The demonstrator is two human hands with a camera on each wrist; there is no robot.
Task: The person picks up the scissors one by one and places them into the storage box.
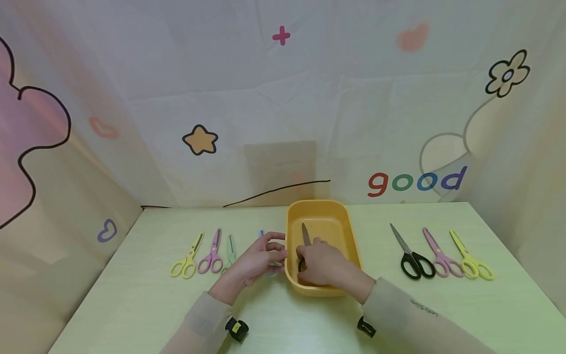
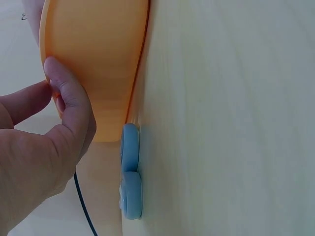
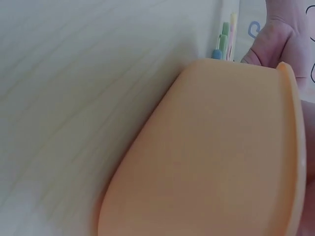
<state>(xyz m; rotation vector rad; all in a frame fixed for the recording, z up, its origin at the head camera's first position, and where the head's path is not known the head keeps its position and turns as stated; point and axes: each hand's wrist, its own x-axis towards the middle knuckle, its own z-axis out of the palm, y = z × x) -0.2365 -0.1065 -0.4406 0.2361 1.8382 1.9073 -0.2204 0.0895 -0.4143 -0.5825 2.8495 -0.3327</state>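
A yellow-orange plastic bin (image 1: 353, 250) stands on the table in the head view. My left hand (image 1: 258, 260) pinches its left rim between thumb and fingers, which the left wrist view shows close up. Inside the bin my right hand (image 1: 325, 263) grips a pair of scissors (image 1: 306, 235) by the dark handles. Their grey blades point to the far side, and the hand covers most of the handles. In the right wrist view the bin wall (image 3: 211, 147) hides the right hand's fingers. Blue-handled scissors (image 2: 130, 152) lie beside the bin, below my left hand.
Left of the bin lie yellow scissors (image 1: 189, 260), pink scissors (image 1: 214, 255) and green scissors (image 1: 231, 248), partly behind the left hand. On the right are black-handled scissors (image 1: 413, 260), pink scissors (image 1: 441, 258) and yellow scissors (image 1: 470, 260). A printed curtain (image 1: 283, 98) hangs behind the table.
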